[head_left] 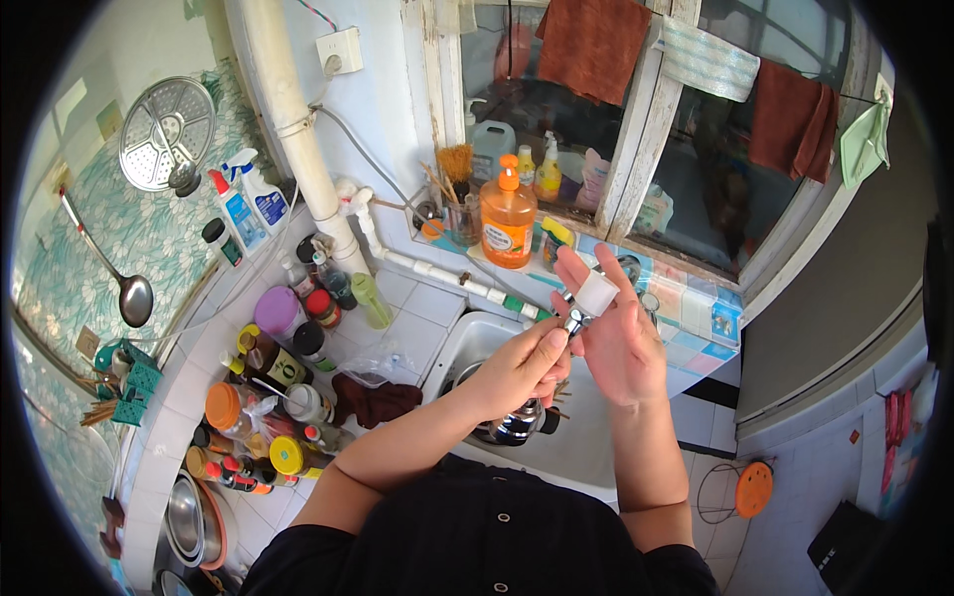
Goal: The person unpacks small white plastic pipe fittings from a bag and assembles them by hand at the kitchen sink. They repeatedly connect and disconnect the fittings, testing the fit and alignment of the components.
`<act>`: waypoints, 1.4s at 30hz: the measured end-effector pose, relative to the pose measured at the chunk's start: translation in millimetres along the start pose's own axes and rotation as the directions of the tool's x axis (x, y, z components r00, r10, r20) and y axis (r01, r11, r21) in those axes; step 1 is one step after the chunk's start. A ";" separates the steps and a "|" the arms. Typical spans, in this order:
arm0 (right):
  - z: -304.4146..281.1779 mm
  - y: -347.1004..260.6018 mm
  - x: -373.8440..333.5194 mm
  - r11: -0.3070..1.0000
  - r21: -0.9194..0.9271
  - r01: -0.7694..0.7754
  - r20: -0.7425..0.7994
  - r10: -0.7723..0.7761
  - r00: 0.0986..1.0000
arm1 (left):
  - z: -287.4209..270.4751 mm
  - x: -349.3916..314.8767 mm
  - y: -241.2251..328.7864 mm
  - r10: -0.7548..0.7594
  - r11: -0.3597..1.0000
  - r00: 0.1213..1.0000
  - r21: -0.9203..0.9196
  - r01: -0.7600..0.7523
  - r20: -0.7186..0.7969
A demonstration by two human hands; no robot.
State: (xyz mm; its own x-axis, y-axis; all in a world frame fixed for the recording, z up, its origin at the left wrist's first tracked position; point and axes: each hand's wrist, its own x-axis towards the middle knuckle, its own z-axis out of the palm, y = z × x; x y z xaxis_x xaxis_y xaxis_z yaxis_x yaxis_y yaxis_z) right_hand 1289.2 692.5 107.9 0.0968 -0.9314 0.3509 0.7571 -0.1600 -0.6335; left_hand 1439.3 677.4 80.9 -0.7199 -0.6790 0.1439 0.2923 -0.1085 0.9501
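Above the sink point(596, 452), my left hand point(537, 363) is closed, its thumb and fingers pinching a chrome fitting point(575, 320). A short white cylinder point(597, 294) sits at the fitting's upper end. My right hand point(621, 343) is held palm up behind it, fingers spread and stretched, with the cylinder in front of or against the palm; I cannot tell whether they touch. Just beyond my left hand ends a white water pipe point(487, 291) with a green joint. Below the hands a shiny dark pot point(517, 425) stands in the sink, partly hidden by my left hand and arm.
An orange soap pump bottle point(508, 223) stands on the tiled ledge, beside a cup of brushes point(461, 214). Bottles and jars crowd the left counter, with a dark brown cloth point(376, 399) near the sink. A ladle point(135, 298) hangs on the left wall. Cloths hang at the window.
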 end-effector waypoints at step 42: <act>-31.3 13.8 24.8 0.964 -0.197 -0.179 -0.121 0.158 0.980 | -18.6 26.1 -20.9 0.206 0.833 0.966 0.546 -0.089 -0.156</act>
State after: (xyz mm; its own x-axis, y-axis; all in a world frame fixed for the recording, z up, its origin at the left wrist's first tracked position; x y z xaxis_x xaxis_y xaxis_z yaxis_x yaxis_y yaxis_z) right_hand 1281.8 657.0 86.2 0.1364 -0.9775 0.1607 0.5851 -0.0514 -0.8094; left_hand 1426.2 648.5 59.6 -0.5368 -0.7917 0.2916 -0.0360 0.3667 0.9296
